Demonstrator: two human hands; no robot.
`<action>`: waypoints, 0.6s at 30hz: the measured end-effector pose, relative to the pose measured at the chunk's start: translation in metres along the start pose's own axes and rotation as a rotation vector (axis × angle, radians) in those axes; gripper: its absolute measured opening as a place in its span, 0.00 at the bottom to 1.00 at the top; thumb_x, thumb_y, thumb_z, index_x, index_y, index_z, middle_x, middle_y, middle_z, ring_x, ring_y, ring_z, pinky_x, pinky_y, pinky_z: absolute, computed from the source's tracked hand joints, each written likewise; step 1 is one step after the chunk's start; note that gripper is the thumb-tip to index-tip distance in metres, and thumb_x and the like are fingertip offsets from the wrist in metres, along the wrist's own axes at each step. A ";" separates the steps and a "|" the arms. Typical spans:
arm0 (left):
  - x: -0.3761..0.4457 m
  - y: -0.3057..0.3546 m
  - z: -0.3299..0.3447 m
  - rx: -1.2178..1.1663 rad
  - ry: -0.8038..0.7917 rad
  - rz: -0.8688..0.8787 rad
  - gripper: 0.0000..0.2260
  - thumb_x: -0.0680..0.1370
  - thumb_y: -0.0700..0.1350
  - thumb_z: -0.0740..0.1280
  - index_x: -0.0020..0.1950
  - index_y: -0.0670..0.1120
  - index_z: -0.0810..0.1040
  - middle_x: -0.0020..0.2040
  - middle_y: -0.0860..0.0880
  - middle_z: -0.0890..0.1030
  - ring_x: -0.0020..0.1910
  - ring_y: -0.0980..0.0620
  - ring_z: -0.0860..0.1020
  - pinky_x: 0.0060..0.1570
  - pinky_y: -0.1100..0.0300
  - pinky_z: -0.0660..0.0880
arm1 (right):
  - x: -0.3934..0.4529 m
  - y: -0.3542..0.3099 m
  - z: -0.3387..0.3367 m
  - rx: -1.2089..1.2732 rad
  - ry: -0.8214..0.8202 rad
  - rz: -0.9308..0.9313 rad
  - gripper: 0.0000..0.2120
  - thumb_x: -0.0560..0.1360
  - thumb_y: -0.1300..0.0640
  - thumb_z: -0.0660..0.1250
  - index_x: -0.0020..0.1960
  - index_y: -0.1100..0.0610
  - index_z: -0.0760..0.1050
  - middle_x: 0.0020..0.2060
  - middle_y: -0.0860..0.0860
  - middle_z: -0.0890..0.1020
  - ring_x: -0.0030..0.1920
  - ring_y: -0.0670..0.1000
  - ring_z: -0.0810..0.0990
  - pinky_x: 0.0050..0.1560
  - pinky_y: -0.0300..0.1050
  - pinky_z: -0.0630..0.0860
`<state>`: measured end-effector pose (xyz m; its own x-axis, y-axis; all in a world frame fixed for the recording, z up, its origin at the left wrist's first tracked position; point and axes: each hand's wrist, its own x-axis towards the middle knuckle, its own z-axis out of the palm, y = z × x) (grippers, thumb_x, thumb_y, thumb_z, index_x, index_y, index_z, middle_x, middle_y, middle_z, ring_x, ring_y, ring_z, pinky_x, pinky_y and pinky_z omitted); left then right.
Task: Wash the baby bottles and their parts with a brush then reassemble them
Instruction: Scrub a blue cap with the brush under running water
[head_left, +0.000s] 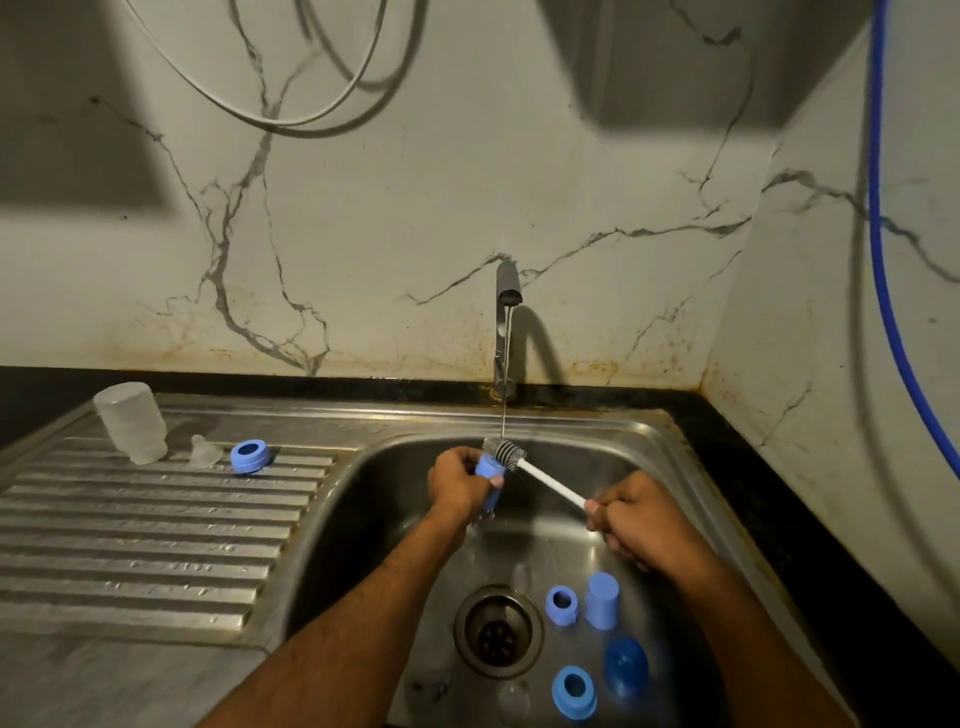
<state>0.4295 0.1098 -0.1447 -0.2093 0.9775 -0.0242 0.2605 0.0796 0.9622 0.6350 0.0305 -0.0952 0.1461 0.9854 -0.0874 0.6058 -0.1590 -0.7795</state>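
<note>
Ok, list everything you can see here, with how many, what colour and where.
bottle: 1, clear, upside down on drainboard
teat: 1, clear, drainboard
ring on drainboard: 1, blue
rings in sink: 2, blue, right of drain
caps in sink: 2, blue, right of drain
held part: 1, blue, under the water
brush: 1, grey head, white handle
tap: 1, grey, running
sink: 1, steel
hose: 1, blue, right wall
left hand: grips held part
right hand: grips brush handle

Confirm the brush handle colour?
White, on the brush handle; the head view shows it best.
</note>
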 end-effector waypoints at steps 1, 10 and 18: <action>0.000 0.003 0.001 0.011 0.001 0.012 0.14 0.71 0.37 0.76 0.56 0.42 0.81 0.51 0.47 0.83 0.51 0.50 0.81 0.48 0.59 0.80 | 0.003 0.003 -0.001 0.001 0.052 0.019 0.12 0.78 0.57 0.69 0.38 0.61 0.81 0.22 0.52 0.74 0.20 0.46 0.70 0.25 0.37 0.66; -0.002 -0.007 0.010 0.059 0.001 0.132 0.20 0.67 0.34 0.78 0.56 0.44 0.79 0.48 0.49 0.81 0.47 0.52 0.80 0.44 0.66 0.77 | 0.022 0.017 0.006 0.004 0.193 0.070 0.14 0.74 0.51 0.70 0.33 0.58 0.77 0.26 0.53 0.77 0.28 0.53 0.74 0.35 0.45 0.73; 0.002 -0.010 0.007 0.023 -0.043 0.110 0.17 0.67 0.38 0.80 0.52 0.44 0.78 0.46 0.51 0.81 0.44 0.58 0.79 0.34 0.70 0.76 | 0.020 0.010 0.010 -0.048 0.200 0.039 0.16 0.77 0.54 0.70 0.31 0.56 0.74 0.26 0.54 0.77 0.28 0.52 0.74 0.34 0.40 0.69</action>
<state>0.4329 0.1118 -0.1565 -0.1382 0.9880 0.0689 0.3016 -0.0243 0.9531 0.6366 0.0491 -0.1112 0.3199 0.9474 0.0119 0.6324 -0.2042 -0.7472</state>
